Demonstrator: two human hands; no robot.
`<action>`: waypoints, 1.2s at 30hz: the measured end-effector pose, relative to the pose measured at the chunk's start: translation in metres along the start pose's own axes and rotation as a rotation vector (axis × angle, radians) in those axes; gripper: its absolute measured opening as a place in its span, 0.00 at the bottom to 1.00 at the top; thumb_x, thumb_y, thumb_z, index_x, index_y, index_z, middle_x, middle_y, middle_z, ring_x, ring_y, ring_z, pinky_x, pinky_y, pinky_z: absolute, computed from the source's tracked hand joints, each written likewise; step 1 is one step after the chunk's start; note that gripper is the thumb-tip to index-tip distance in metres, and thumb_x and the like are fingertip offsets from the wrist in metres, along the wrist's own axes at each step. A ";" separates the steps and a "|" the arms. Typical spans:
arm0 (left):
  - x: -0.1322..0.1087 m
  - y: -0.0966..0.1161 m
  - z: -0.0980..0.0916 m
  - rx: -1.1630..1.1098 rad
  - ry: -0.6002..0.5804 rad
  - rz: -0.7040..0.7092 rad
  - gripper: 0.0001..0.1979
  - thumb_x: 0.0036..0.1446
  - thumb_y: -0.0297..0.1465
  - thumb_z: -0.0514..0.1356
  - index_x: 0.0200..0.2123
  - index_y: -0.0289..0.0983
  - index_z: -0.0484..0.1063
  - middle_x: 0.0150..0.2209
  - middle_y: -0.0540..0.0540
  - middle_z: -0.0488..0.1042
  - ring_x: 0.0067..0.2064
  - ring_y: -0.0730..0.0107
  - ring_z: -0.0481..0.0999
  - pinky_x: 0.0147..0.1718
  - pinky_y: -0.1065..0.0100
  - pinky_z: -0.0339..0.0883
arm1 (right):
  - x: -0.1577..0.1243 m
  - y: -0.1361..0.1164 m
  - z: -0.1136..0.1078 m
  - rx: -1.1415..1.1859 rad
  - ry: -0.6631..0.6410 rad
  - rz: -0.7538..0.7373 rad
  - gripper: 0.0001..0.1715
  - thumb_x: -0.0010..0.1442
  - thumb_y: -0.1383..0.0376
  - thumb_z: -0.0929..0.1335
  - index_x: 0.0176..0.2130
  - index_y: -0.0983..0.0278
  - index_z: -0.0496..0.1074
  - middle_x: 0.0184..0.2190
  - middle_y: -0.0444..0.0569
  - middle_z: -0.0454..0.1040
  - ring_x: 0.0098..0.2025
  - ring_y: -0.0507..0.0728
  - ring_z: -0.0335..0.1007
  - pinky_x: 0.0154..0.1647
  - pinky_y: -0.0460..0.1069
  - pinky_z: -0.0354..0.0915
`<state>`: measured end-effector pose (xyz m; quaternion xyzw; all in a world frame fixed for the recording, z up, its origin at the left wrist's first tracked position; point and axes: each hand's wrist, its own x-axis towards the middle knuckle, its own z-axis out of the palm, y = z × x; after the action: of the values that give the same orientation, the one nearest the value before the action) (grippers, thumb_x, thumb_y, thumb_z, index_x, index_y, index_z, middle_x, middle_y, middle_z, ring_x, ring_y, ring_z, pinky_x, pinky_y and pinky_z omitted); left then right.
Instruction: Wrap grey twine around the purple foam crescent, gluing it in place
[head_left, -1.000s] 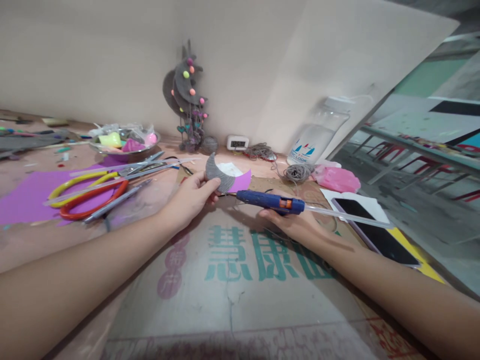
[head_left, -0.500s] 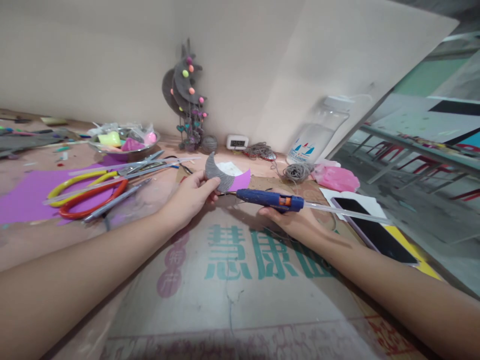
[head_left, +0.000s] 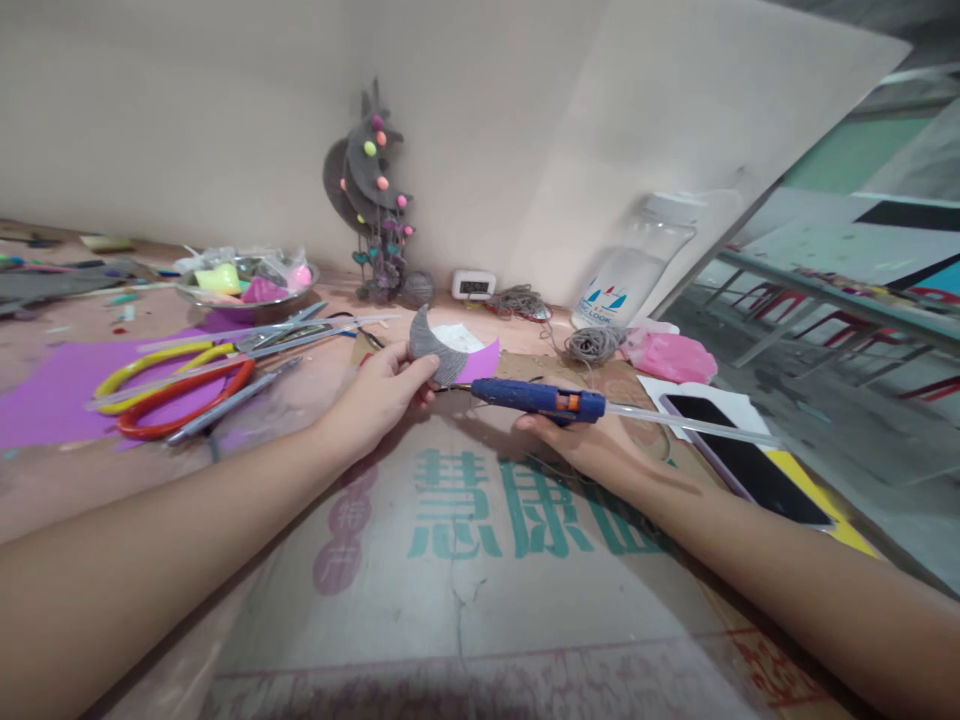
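Note:
My left hand (head_left: 375, 400) is closed on a grey crescent-shaped piece (head_left: 433, 348), held upright just above the cardboard sheet (head_left: 465, 560). A purple paper scrap (head_left: 481, 360) lies right behind the crescent. My right hand (head_left: 581, 442) grips a blue glue gun (head_left: 536, 398) from below. Its nozzle points left and sits at the crescent's lower edge. A clear glue stick (head_left: 690, 425) juts out of the gun's back toward the right.
Orange and yellow scissors (head_left: 176, 385) lie on purple paper (head_left: 45, 385) at the left, near a metal bowl (head_left: 247, 290) of bright bits. A phone (head_left: 746, 458), pink bag (head_left: 671, 356), twine (head_left: 592, 343), clear jar (head_left: 637, 262) and grey hanging ornament (head_left: 371, 195) stand along the wall.
Almost nothing differs. The glue gun and my right hand have crept a little to the left and up toward the crescent; my left hand has kept still.

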<state>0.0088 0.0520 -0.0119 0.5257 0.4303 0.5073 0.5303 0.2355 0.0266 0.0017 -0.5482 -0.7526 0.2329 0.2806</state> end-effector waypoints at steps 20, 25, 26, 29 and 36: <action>0.001 -0.003 -0.001 0.003 -0.009 0.020 0.09 0.52 0.35 0.60 0.31 0.35 0.68 0.23 0.53 0.67 0.23 0.78 0.65 0.22 0.76 0.59 | 0.002 -0.001 0.000 -0.052 0.150 0.091 0.19 0.47 0.48 0.69 0.25 0.60 0.66 0.23 0.45 0.72 0.26 0.56 0.67 0.26 0.49 0.64; 0.002 -0.004 -0.002 0.007 -0.002 0.030 0.10 0.51 0.36 0.61 0.31 0.36 0.69 0.23 0.53 0.68 0.24 0.76 0.66 0.23 0.74 0.59 | 0.002 -0.002 -0.001 -0.069 0.131 0.090 0.18 0.49 0.48 0.68 0.28 0.61 0.68 0.24 0.45 0.74 0.27 0.57 0.69 0.28 0.50 0.65; 0.002 -0.005 -0.003 0.012 -0.007 0.033 0.10 0.51 0.37 0.61 0.31 0.36 0.69 0.23 0.53 0.68 0.24 0.76 0.66 0.24 0.74 0.59 | 0.002 -0.002 -0.001 -0.072 0.130 0.091 0.18 0.49 0.48 0.68 0.28 0.61 0.69 0.25 0.45 0.74 0.28 0.57 0.69 0.29 0.50 0.65; 0.003 -0.006 -0.004 0.026 -0.014 0.048 0.10 0.52 0.37 0.61 0.31 0.35 0.68 0.24 0.53 0.69 0.25 0.76 0.67 0.25 0.74 0.60 | 0.004 0.000 0.000 -0.065 0.149 0.094 0.20 0.48 0.47 0.68 0.29 0.60 0.69 0.27 0.46 0.75 0.30 0.58 0.71 0.32 0.52 0.67; 0.000 0.000 -0.001 0.025 0.003 0.033 0.09 0.51 0.34 0.61 0.33 0.35 0.67 0.27 0.52 0.69 0.26 0.77 0.67 0.26 0.74 0.61 | 0.007 0.007 0.001 0.010 0.158 0.104 0.20 0.48 0.48 0.69 0.33 0.61 0.73 0.32 0.47 0.78 0.36 0.59 0.73 0.40 0.53 0.69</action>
<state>0.0077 0.0519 -0.0124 0.5384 0.4286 0.5115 0.5146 0.2381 0.0355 -0.0022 -0.6018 -0.6976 0.2069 0.3293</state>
